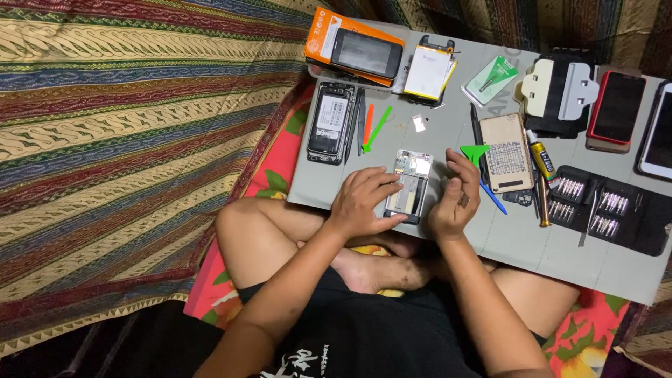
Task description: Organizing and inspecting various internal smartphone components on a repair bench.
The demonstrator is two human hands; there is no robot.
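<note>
Your left hand (pixel 362 201) lies flat, fingers spread, pinning the opened phone (pixel 409 183) to the grey mat (pixel 448 126). Your right hand (pixel 455 196) curls loosely at its other edge, touching it, gripping nothing visible. Beyond your left fingers lie another dismantled phone (pixel 330 120) and pry tools (pixel 371 126); beyond your right, the screwdriver bit case (pixel 609 210).

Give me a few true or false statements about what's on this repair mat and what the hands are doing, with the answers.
1. The left hand rests on the opened phone. True.
2. The right hand grips the screwdriver. False: it lies apart on the grey mat.
3. The green triangular pick lies beside the right hand. True.
4. The bit case is closed. False: it lies open, its bits showing.
</note>
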